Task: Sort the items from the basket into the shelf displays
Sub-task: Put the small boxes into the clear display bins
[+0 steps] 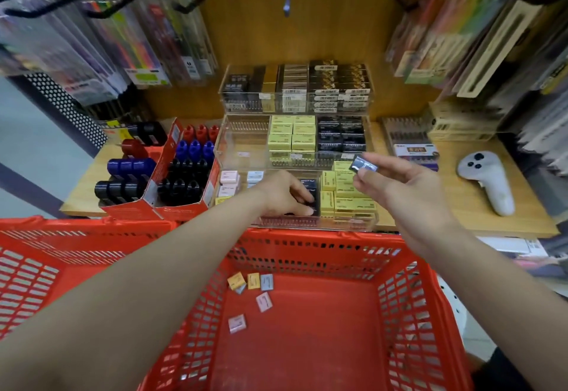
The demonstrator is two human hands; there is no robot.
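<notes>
The right hand [408, 187] pinched a small black box [364, 164] by its short ends between thumb and fingertips, above the front tier of the clear acrylic display [347, 224] at the shelf's front edge. The left hand [282, 195] reached into the same tier, fingers curled on a stack of black boxes [310, 187] beside the yellow boxes [347, 191]. Six small boxes [250, 281] lay loose in the red basket [408, 298] below. Judged light, stiff and smooth-faced, such a box suits an edge pinch; its faces would likely slip.
</notes>
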